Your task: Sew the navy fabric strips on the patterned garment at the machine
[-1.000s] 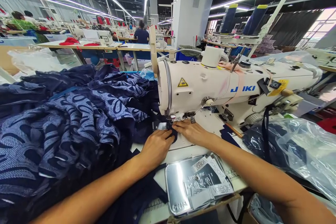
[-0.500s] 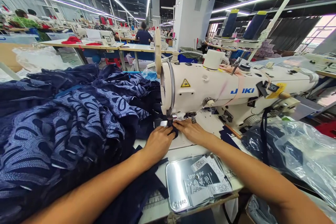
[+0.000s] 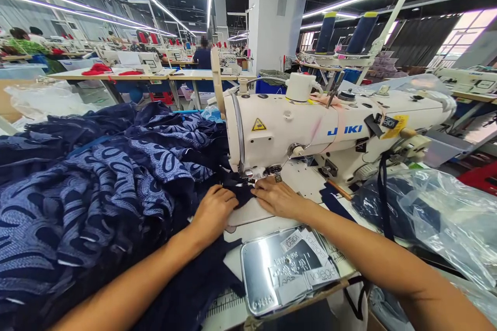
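Observation:
Beneath the needle area of a white sewing machine [image 3: 267, 129] lies dark navy fabric [image 3: 244, 194]. My left hand [image 3: 215, 213] holds this fabric just left of the presser foot, fingers bent over it. On the other side, my right hand [image 3: 278, 199] presses its edge with the fingers close together, near the needle area. Both thumbs are mostly hidden, and the stitching point is too small and dark to make out. A heap of navy garment cloth with a pale blue pattern [image 3: 128, 165] spreads left of the machine and beside my left arm.
In front of the machine sits a shiny metal tin lid [image 3: 258, 269] with several labels [image 3: 320, 274]. At right is a clear plastic bag [image 3: 446, 217] holding dark material. Two navy thread cones [image 3: 361, 33] stand behind. People sit at farther tables.
My hands have moved apart, the left one leftward and the right one rightward from the needle area, showing more fabric between them. The camera view has turned slightly right.

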The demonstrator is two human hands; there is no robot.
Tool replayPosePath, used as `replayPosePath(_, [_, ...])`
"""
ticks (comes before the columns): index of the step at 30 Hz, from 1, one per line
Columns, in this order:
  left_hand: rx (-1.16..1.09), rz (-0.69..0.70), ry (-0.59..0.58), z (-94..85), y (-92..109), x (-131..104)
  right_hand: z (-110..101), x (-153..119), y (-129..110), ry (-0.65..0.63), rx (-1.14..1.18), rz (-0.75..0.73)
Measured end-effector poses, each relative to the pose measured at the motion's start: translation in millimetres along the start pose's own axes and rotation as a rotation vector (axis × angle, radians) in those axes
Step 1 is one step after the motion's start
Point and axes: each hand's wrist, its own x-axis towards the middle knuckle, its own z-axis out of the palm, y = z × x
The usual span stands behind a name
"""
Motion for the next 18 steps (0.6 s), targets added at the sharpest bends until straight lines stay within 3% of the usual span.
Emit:
replayPosePath(3, [-0.029,-0.061,-0.004,-5.1,-4.8,3.6,3.9,-1.6,-4.3,0.093,0.041,-0.039])
replayPosePath(7, [-0.023,-0.058,-0.032,-3.9,4.3,7.2,9.7,-2.1,-1.6,0.159,0.12,-0.043])
replayPosePath(13, [-0.045,-0.089,-0.143,-1.5,8.2,5.3,9.6,-5.7,12.1,0.177,0.386,-0.09])
replayPosePath(18, [-0.023,-0.06,-0.182,-1.5,4.7,5.2,8.7,-7.2,14.8,0.165,0.327,-0.167])
